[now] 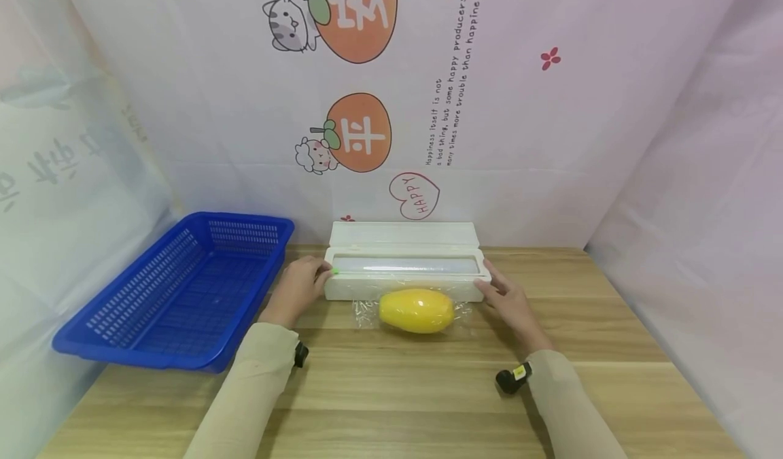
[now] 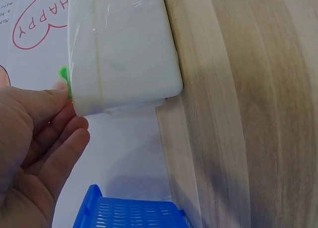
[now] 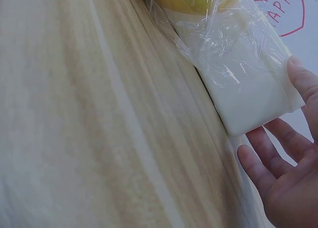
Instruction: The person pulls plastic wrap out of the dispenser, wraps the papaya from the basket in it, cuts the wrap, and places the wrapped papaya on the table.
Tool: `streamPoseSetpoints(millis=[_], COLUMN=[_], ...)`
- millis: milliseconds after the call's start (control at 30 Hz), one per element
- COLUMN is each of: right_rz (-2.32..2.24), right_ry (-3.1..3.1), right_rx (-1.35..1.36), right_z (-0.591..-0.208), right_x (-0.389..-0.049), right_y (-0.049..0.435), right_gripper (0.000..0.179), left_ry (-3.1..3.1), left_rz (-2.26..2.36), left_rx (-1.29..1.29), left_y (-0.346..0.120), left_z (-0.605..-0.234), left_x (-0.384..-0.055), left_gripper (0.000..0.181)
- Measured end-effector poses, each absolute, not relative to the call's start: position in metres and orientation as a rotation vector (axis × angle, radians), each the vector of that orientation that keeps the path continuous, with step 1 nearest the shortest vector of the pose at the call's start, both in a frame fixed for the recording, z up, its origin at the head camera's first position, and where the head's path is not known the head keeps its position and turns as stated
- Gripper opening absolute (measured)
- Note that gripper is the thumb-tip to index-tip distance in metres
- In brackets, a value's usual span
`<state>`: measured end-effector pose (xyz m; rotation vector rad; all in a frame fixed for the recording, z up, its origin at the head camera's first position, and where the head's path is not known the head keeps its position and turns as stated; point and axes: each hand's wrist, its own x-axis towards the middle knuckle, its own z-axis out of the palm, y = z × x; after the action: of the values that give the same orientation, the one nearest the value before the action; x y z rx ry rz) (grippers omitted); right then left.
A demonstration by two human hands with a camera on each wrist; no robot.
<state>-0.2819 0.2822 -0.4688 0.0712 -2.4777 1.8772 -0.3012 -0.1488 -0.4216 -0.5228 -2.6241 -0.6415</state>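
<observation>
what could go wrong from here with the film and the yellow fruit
The yellow fruit is rounded, so it might roll toward the person and drag the film. The film looks wrinkled beside it, so it may stick to itself. With the left hand at the green tab, the white box could shift if the right hand slips.

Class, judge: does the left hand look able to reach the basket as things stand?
Likely yes: the basket lies beside the left hand, nothing visible between, though it touches the green tab.
</observation>
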Motion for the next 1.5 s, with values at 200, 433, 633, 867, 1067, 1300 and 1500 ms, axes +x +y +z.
streamPoseSetpoints(millis=[200, 433, 633, 867, 1067, 1300, 1500], right_rz=[1.845, 1.836, 1.873, 1.994, 2.022, 1.558, 1.309], right_ry=[-2.493, -2.498, -2.487, -2.487, -2.514, -2.532, -2.450], right_rx=[0.065, 0.064, 0.076, 0.125, 0.173, 0.180, 0.343], right_z=[-0.469, -0.470, -0.470, -0.466, -0.456, -0.446, -0.437], right_x=[-0.283, -0.285, -0.283, -0.279, -0.272, -0.261, -0.253], right_y=[0.283, 0.282, 0.281, 0.283, 0.285, 0.277, 0.263], right_gripper=[0.072, 0.074, 0.072, 0.072, 0.069, 0.059, 0.037], left_ry=[-2.627, -2.660, -2.679, -2.676, -2.677, -2.596, -2.450], left_rz=[-0.683, -0.756, -0.812, -0.857, -0.870, -0.875, -0.894], left_rx=[-0.480, -0.419, -0.369, -0.333, -0.306, -0.358, -0.574], left_y=[-0.155, -0.157, -0.158, -0.157, -0.154, -0.150, -0.135], left_z=[-0.422, -0.423, -0.426, -0.426, -0.423, -0.415, -0.416], left_x=[-0.300, -0.301, -0.300, -0.299, -0.296, -0.287, -0.283], left_gripper=[0.015, 0.017, 0.019, 0.020, 0.022, 0.030, 0.029])
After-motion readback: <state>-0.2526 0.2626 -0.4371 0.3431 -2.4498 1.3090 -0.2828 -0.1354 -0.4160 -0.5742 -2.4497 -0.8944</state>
